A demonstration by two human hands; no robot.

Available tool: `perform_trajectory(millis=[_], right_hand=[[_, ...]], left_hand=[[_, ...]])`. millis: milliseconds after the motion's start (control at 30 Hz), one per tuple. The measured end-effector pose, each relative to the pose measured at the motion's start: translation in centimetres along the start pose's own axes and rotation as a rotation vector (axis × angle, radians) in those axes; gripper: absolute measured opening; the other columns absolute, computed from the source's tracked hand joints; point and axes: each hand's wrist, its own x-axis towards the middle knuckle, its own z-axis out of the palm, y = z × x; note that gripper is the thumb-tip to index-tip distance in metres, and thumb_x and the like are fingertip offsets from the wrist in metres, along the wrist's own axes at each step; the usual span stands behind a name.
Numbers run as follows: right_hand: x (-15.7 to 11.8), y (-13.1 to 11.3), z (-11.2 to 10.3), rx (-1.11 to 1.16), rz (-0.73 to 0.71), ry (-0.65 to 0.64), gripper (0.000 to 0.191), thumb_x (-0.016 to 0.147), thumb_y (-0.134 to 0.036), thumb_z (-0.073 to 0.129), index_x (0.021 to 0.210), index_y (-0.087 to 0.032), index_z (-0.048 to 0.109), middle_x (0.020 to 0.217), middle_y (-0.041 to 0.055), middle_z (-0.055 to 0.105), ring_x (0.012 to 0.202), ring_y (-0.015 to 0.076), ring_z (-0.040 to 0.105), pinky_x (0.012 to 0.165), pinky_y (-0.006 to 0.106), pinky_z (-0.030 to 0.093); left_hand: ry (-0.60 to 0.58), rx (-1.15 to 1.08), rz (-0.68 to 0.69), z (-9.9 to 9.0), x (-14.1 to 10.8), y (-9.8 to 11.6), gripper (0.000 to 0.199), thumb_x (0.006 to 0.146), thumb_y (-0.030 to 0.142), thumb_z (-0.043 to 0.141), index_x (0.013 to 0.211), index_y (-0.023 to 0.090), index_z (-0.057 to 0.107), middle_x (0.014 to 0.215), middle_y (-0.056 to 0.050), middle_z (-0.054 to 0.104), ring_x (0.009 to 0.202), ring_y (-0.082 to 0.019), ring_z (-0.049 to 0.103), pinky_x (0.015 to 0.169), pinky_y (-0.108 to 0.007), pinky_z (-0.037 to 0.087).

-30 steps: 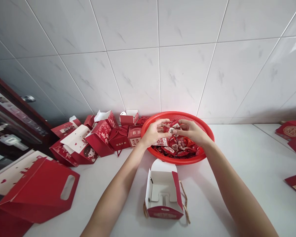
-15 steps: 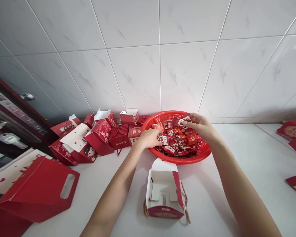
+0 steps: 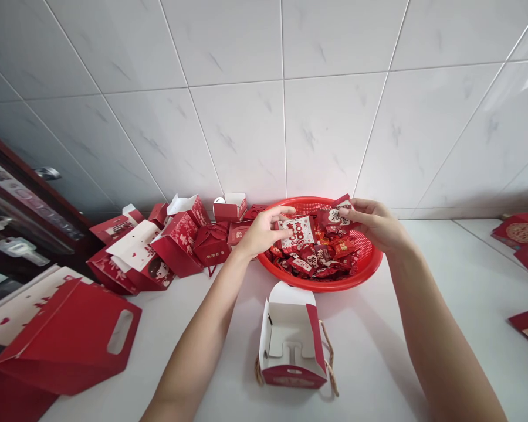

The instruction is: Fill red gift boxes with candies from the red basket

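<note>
Over the left side of a red basket (image 3: pixel 369 272) my left hand (image 3: pixel 266 230) pinches a white and red packet (image 3: pixel 303 231). My right hand (image 3: pixel 374 224) is closed on a dark red packet (image 3: pixel 335 217) above the basket's right part. Beneath both hands lie several small red wrapped candies (image 3: pixel 323 258). In front of the basket stands an open box (image 3: pixel 294 343), white inside and red outside, with rope handles at its sides; nothing shows inside it.
Several red and white gift boxes (image 3: pixel 180 243) stand along the wall at left. A large red box with a slot handle (image 3: pixel 74 334) is at the near left. Red paper pieces (image 3: pixel 523 231) lie at the far right.
My left hand has lifted the white and red packet off the candies. My right hand has shifted slightly right, holding the dark red packet. The basket has tipped or shifted a little right.
</note>
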Motion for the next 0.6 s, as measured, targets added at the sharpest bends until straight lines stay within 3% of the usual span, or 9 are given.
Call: perform_trajectory(millis=[167, 333, 467, 600], right_hand=[[-0.4, 0.0, 1.7, 0.073, 0.072, -0.199, 0.032, 0.067, -0.043, 0.093, 0.085, -0.020, 0.079, 0.087, 0.0046, 0.077, 0.082, 0.0214, 0.071, 0.077, 0.035, 0.058], [-0.2, 0.8, 2.2, 0.052, 0.065, -0.185, 0.027, 0.068, -0.039, 0.093, 0.080, -0.022, 0.076, 0.084, 0.0008, 0.074, 0.082, 0.0188, 0.068, 0.076, 0.033, 0.054], [-0.2, 0.9, 2.3, 0.057, 0.063, -0.243, 0.029, 0.070, -0.040, 0.092, 0.085, -0.022, 0.077, 0.089, 0.0019, 0.076, 0.085, 0.0203, 0.069, 0.080, 0.036, 0.054], [-0.2, 1.0, 2.7, 0.088, 0.024, -0.242, 0.028, 0.068, -0.039, 0.093, 0.082, -0.022, 0.077, 0.085, 0.0016, 0.076, 0.077, 0.0176, 0.069, 0.073, 0.032, 0.055]], left_hand=[[0.025, -0.072, 0.076, 0.6, -0.3, 0.5, 0.056, 0.068, 0.026, 0.083, 0.122, 0.016, 0.071, 0.130, -0.014, 0.067, 0.118, -0.029, 0.062, 0.087, -0.037, 0.057], [0.024, -0.124, 0.123, 0.7, -0.4, 0.8, 0.052, 0.069, 0.023, 0.083, 0.119, 0.016, 0.072, 0.119, -0.012, 0.070, 0.115, -0.028, 0.064, 0.087, -0.035, 0.058], [-0.019, -0.175, 0.137, 0.9, -0.4, 1.0, 0.051, 0.070, 0.020, 0.081, 0.120, 0.015, 0.071, 0.120, -0.013, 0.070, 0.114, -0.028, 0.066, 0.080, -0.032, 0.059], [-0.040, -0.185, 0.185, 1.1, -0.6, 1.3, 0.050, 0.070, 0.021, 0.083, 0.118, 0.014, 0.071, 0.124, -0.014, 0.071, 0.122, -0.030, 0.064, 0.087, -0.034, 0.059]])
